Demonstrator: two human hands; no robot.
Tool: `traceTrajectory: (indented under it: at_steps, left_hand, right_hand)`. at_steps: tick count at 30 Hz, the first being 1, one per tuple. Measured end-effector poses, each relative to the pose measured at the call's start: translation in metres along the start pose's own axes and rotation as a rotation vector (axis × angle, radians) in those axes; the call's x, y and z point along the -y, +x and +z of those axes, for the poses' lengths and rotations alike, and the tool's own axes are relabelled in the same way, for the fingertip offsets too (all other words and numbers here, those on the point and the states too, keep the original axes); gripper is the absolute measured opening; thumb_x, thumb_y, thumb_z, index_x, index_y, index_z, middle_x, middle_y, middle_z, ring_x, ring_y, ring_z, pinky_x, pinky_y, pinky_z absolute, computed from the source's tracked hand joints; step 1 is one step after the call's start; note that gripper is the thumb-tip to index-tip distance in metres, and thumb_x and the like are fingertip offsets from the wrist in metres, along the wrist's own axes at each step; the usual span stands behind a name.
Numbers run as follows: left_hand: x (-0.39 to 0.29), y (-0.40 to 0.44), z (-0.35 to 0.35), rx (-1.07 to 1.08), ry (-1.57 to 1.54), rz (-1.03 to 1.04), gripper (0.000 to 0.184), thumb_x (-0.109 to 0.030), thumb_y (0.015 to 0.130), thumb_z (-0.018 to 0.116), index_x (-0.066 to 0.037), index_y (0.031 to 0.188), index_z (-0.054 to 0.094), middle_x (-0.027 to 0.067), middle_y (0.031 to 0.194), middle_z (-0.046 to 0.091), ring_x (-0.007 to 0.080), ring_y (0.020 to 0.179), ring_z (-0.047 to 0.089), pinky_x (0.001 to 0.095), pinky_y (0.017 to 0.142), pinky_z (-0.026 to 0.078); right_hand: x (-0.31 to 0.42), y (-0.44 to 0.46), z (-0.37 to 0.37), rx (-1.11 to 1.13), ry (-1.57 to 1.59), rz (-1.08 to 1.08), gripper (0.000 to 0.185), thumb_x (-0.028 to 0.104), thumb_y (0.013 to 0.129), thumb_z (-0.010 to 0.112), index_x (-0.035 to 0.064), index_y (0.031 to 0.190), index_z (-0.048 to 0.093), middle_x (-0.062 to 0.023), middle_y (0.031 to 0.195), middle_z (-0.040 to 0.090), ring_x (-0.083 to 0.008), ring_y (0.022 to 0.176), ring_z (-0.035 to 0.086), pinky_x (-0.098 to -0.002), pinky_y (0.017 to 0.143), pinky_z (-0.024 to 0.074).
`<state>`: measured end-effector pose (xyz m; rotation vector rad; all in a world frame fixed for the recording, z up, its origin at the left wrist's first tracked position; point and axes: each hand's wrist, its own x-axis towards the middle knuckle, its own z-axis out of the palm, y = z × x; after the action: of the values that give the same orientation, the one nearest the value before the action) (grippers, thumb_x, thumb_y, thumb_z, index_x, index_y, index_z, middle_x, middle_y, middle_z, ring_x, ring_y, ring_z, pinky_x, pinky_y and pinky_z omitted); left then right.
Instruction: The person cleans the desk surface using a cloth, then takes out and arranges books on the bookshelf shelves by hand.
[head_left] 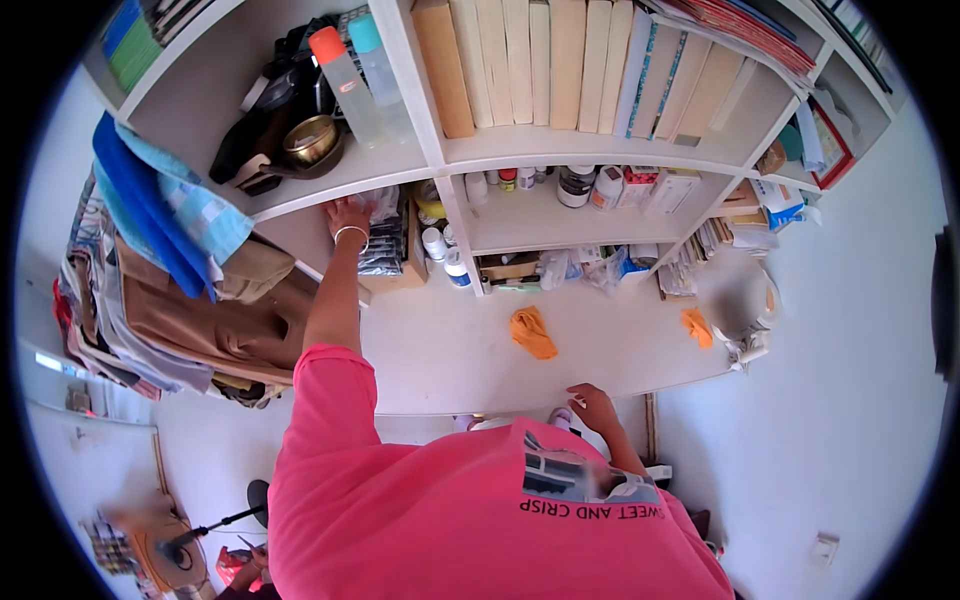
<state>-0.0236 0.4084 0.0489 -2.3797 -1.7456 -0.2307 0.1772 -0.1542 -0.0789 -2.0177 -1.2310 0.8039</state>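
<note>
My left hand [348, 215], with a white bracelet at its wrist, reaches into a lower left compartment of the white shelf unit. Its fingers look spread beside clear plastic and dark plastic-wrapped packets [385, 245]; whether they touch these is unclear. Over the front edge of the white desk [440, 350] is my right hand [595, 408], fingers apart, holding nothing. One crumpled orange cloth [532, 332] lies mid-desk, and a second orange cloth [697, 327] lies farther right. White bottles [456, 268] stand right of the packets.
Books [540, 70] line the upper shelf. Bottles with orange and teal caps [345, 80] and a brass bowl [311, 140] are at upper left. Clothes [200, 300] hang at left. Papers [690, 255] are stacked at right. Another person's hand [258, 562] shows at lower left.
</note>
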Motion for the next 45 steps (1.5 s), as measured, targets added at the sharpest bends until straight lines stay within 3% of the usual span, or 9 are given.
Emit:
traceTrajectory:
  at_steps: [3,6,9,16,29,36,38,43,45]
  left_hand:
    - [-0.005,0.008,0.007,-0.057,-0.053,-0.046,0.067,-0.053,0.081,0.054,-0.008,0.131,0.046,0.0152,0.144,0.029,0.0367,0.132,0.026,0.0485,0.109,0.02]
    - [-0.016,0.01,-0.004,-0.417,0.017,-0.049,0.058,-0.049,0.073,0.064,-0.013,0.118,0.057,0.0117,0.128,0.051,0.0316,0.124,0.039,0.047,0.103,0.029]
    - [-0.029,0.014,-0.031,-0.459,-0.037,-0.101,0.046,-0.042,0.082,0.054,-0.012,0.117,0.059,0.0114,0.124,0.055,0.0314,0.118,0.048,0.0493,0.099,0.034]
    - [-0.024,0.06,-0.016,-0.239,-0.111,0.013,0.049,-0.045,0.081,0.054,-0.014,0.118,0.058,0.0114,0.125,0.054,0.0316,0.119,0.046,0.0494,0.1,0.033]
    - [-0.011,0.057,0.0,-0.171,-0.153,0.044,0.054,-0.051,0.08,0.053,-0.017,0.121,0.056,0.0108,0.128,0.052,0.0321,0.121,0.044,0.0493,0.1,0.032]
    - [-0.005,0.034,-0.019,-0.028,-0.043,0.098,0.055,-0.051,0.082,0.051,-0.017,0.125,0.052,0.0074,0.132,0.049,0.029,0.125,0.041,0.0457,0.102,0.032]
    - [-0.002,0.043,0.007,-0.215,-0.13,0.127,0.04,-0.042,0.083,0.052,-0.014,0.108,0.064,0.0113,0.112,0.062,0.0315,0.107,0.057,0.0434,0.09,0.044]
    - [-0.002,0.023,-0.025,-0.188,-0.285,0.011,0.035,-0.038,0.084,0.052,-0.009,0.096,0.067,0.0123,0.098,0.066,0.0306,0.093,0.063,0.0408,0.077,0.051]
    - [0.006,-0.003,-0.029,-0.382,-0.524,-0.03,0.036,-0.039,0.077,0.06,-0.006,0.092,0.065,0.0176,0.085,0.066,0.0351,0.08,0.064,0.0425,0.069,0.051]
  right_hand:
    - [-0.003,-0.003,0.005,0.003,0.025,0.037,0.025,0.016,0.077,0.063,0.0061,0.1,0.063,-0.0147,0.098,0.062,-0.0273,0.083,0.063,-0.0373,0.074,0.0504]
    - [-0.008,-0.003,0.007,0.007,0.011,0.01,0.025,0.016,0.077,0.063,0.0061,0.101,0.062,-0.0145,0.097,0.062,-0.0272,0.083,0.063,-0.0372,0.074,0.0503]
    - [-0.006,-0.002,0.002,0.017,-0.014,0.021,0.026,0.017,0.077,0.063,0.0062,0.101,0.063,-0.0142,0.098,0.062,-0.027,0.084,0.063,-0.0374,0.075,0.0502]
    - [-0.016,-0.013,0.001,0.023,-0.057,0.063,0.026,0.017,0.077,0.062,0.0068,0.101,0.063,-0.0136,0.099,0.062,-0.0278,0.084,0.063,-0.0382,0.075,0.0499]
    - [-0.021,-0.02,-0.001,0.066,-0.032,0.076,0.025,0.014,0.079,0.061,0.0044,0.102,0.064,-0.0136,0.1,0.064,-0.0254,0.083,0.065,-0.0341,0.074,0.0514]
    - [0.078,0.078,0.025,0.245,0.261,-0.255,0.028,0.013,0.082,0.06,0.0037,0.108,0.06,-0.0122,0.101,0.063,-0.0231,0.082,0.064,-0.0305,0.075,0.0503]
    - [0.125,0.123,0.037,0.316,0.28,-0.33,0.029,0.013,0.083,0.061,0.0041,0.111,0.057,-0.0111,0.102,0.063,-0.0209,0.082,0.064,-0.0295,0.075,0.0503]
    - [0.208,0.213,0.076,0.342,0.366,-0.403,0.032,0.013,0.086,0.062,0.0049,0.116,0.054,-0.0063,0.109,0.061,-0.0142,0.088,0.061,-0.0275,0.077,0.0492]
    - [0.219,0.247,0.097,0.167,0.527,-0.382,0.045,0.014,0.08,0.068,0.0046,0.12,0.049,-0.0077,0.102,0.061,-0.0151,0.082,0.062,-0.0276,0.075,0.0496]
